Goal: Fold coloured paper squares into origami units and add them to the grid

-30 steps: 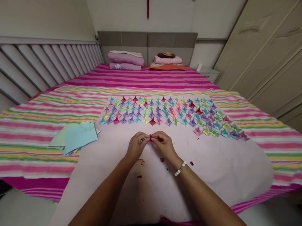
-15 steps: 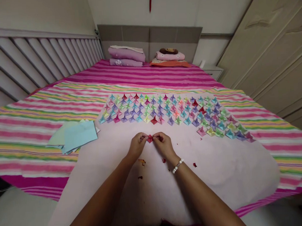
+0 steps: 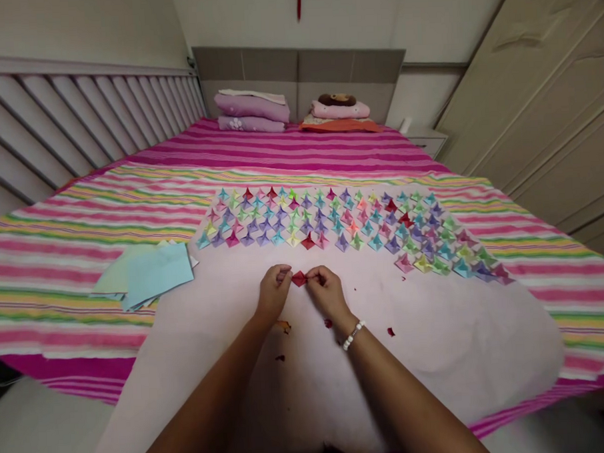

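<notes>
Your left hand (image 3: 275,291) is easing off the red folded-paper piece (image 3: 299,279), fingers curling, contact unclear; your right hand (image 3: 329,292) is pinching its right tip, likely carrying it alone between your hands. Folded-paper rows (image 3: 319,216) are lying beyond both hands, a paper stack (image 3: 159,276) left; red scraps (image 3: 391,331) are cluttering the near side.

the left hand (image 3: 275,293) and right hand (image 3: 329,295) have drawn slightly apart, and the red paper (image 3: 299,279), mostly covered a second ago, now shows as a diamond between them.
</notes>
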Motion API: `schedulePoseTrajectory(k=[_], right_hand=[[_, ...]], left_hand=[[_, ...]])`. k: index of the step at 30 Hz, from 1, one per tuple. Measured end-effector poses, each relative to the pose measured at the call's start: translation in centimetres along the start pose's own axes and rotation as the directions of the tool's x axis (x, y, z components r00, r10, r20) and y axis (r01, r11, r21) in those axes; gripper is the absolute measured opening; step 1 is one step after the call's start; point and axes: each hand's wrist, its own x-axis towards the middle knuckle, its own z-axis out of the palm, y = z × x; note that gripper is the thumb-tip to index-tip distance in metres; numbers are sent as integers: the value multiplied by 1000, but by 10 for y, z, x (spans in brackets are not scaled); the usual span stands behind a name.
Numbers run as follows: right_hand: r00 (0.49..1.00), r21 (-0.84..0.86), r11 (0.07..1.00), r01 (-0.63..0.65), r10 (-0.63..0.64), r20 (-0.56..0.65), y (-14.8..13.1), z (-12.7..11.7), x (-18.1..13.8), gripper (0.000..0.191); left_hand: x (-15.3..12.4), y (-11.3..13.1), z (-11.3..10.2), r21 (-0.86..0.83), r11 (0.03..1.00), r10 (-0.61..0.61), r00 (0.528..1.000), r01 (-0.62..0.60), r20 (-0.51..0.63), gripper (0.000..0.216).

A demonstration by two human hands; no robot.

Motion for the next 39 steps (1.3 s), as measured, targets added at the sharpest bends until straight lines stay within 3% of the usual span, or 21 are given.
schedulePoseTrajectory(k=[9, 25, 34, 39], right_hand=[[996, -68, 994, 90, -91, 1, 0, 0, 2, 18], [962, -283, 922, 265, -231, 148, 0, -3, -2, 34], [930, -462, 813, 354, -253, 266, -14, -16, -2, 31], [932, -499, 790, 356, -261, 252, -22, -16, -5, 24]], left_hand=[[-2, 1, 0, 83, 986, 138, 988, -144, 72, 30], [0, 19, -3, 424, 898, 30, 979, -114, 200, 36], [-2, 19, -3, 417, 896, 60, 972, -154, 229, 36], [-2, 21, -3, 331, 927, 119, 977, -173, 179, 32]])
